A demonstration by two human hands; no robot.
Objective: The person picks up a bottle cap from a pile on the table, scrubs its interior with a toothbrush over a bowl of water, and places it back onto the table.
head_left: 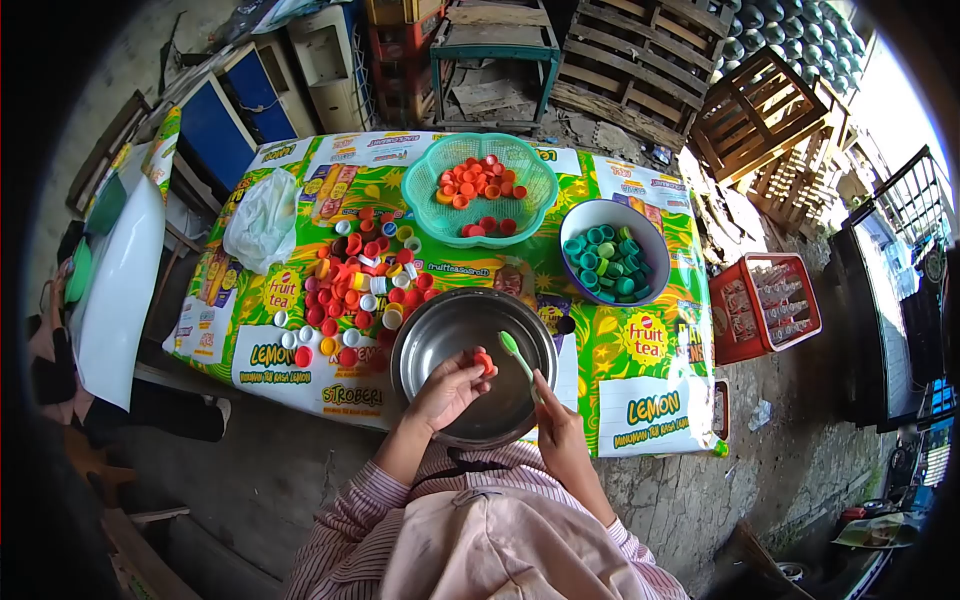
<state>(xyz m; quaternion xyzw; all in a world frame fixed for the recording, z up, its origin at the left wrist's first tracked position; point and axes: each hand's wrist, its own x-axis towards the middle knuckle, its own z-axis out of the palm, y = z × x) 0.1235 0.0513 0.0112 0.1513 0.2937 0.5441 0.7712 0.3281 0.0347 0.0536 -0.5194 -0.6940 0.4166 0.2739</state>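
Note:
Over the steel bowl [412, 338], my left hand [447, 392] pinches a red-orange bottle cap [485, 363] between thumb and fingers. My right hand [558, 428] grips a green toothbrush [520, 356] by its pale handle, its head pointing up and left, apart from the cap. Beyond the bowl, a turquoise basket [425, 218] holds red and orange caps. Green and teal caps [607, 262] fill part of a white bowl with a dark rim [655, 240] at the right. A loose pile of red, white and yellow caps [335, 290] lies left of the steel bowl.
A crumpled plastic bag [262, 222] lies on the table's bright printed cover [640, 375]. One dark cap [566, 325] sits beside the steel bowl. A red crate [732, 310] of bottles stands right of the table. Wooden pallets [640, 60] are behind. Part of another person [60, 330] shows far left.

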